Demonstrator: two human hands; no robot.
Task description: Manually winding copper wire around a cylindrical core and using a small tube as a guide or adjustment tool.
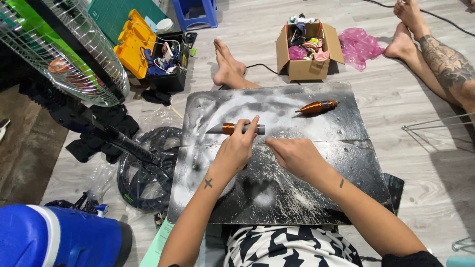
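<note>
left hand (236, 148) pinches a grey pointed rod (236, 129) lying flat on the black board (316, 198), fingers closed over it just right of a copper wire band (228, 128) wound around its middle. right hand (293, 155) rests on the board just below the rod's blunt end, fingers curled narrow; it may be pinching a fine wire, but none can be made out from here. rod lies near the board's middle, point toward the person's left. a second rod, fully wrapped in copper (317, 106), sits well apart toward the far right of the board, untouched. board is scuffed with white powder or paint. beyond it: cardboard box (307, 66) of odds and ends, pink plastic bag (358, 45), yellow tool case (134, 42), fan grille (64, 54) at far left, blue container (59, 237) near left. another person's bare feet (227, 66) lie past the board's far edge. judgement: winding looks barely begun; to do it well, keep the rod pressed steady to the board, turn it evenly, and lay each turn touching the last with constant tension so the band does not gap or overlap.
</note>
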